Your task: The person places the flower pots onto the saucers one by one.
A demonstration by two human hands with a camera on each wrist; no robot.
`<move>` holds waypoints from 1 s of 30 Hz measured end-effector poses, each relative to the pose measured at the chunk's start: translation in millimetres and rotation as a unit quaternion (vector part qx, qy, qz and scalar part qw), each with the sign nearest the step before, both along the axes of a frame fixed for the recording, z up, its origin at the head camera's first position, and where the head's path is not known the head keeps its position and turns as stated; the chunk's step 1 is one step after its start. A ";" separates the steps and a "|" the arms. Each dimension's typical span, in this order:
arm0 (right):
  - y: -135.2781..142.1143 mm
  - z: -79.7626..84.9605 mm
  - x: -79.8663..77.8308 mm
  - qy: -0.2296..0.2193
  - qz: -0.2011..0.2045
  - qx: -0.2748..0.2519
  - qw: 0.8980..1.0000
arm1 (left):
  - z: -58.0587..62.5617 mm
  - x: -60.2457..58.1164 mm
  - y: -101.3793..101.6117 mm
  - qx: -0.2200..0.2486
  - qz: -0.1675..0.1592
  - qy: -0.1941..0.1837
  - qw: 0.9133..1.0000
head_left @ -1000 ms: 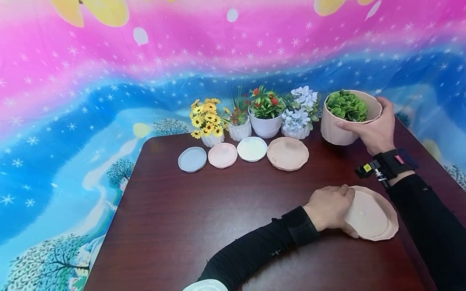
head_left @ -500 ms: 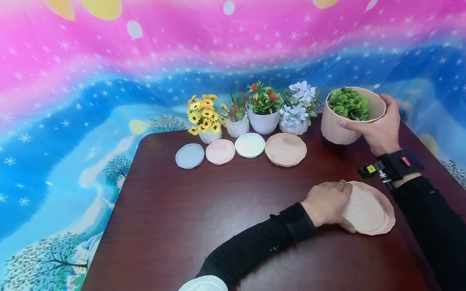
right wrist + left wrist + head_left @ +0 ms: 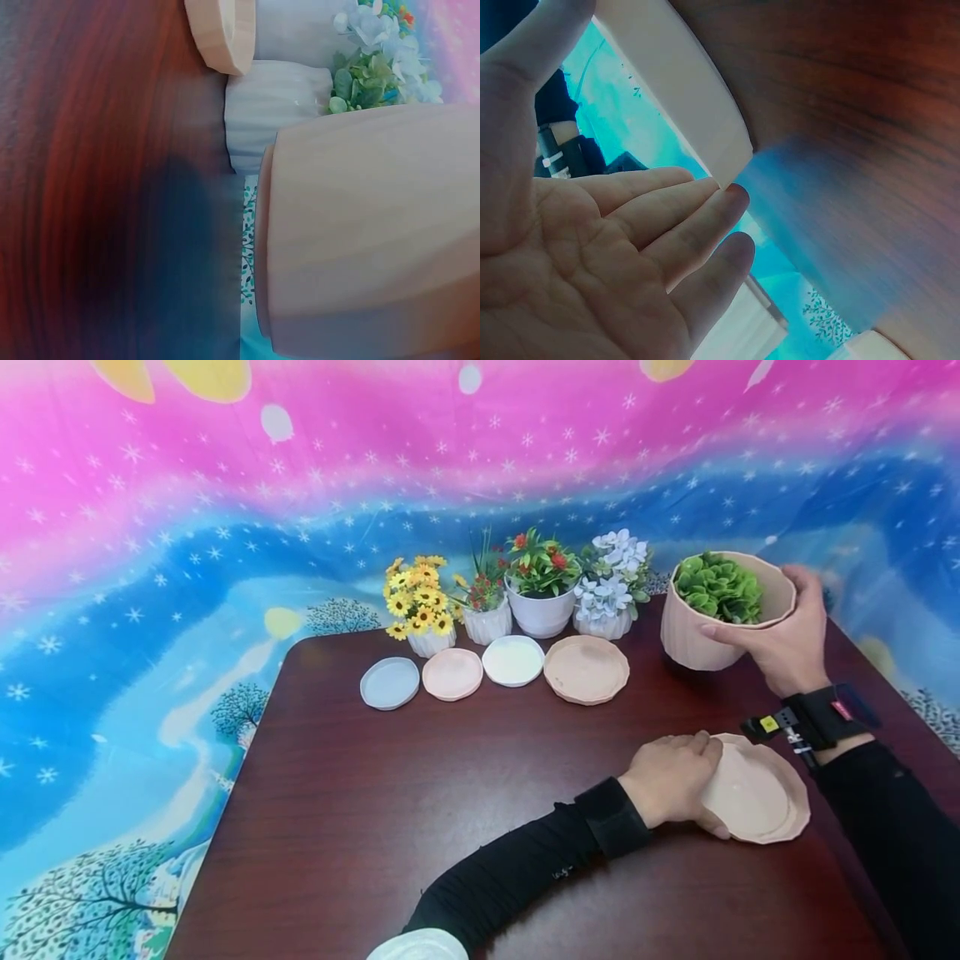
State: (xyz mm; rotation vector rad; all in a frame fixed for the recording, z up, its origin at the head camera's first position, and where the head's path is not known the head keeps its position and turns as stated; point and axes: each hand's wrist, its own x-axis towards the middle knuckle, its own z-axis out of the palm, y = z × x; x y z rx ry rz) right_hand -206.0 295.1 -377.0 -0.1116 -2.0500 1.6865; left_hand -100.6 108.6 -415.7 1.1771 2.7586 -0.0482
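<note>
Over a dark wooden table (image 3: 450, 760), we see a beige plant pot (image 3: 701, 631) held clear of it, behind a matching saucer (image 3: 750, 793).
The right hand (image 3: 798, 627) grips the pot, thumb and fingers clamped round its side; the left hand (image 3: 671, 781), fingers nearly straight and thumb apart, touches the saucer's rim. We judge this a hold-and-steady step; the next move calls, we think, for a level pot and a still saucer.
</note>
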 end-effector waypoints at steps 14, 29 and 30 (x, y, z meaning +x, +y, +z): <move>2.1 -8.5 16.5 0.001 0.014 -0.016 1.000 | -0.3 0.6 0.2 -0.007 -0.001 -0.006 1.000; 3.3 -13.3 27.9 0.002 0.015 -0.014 1.000 | -2.7 -0.8 2.1 -0.018 0.004 -0.006 1.000; 3.5 -13.5 29.0 0.002 0.015 -0.013 1.000 | -2.7 -0.9 2.0 -0.018 0.004 -0.005 1.000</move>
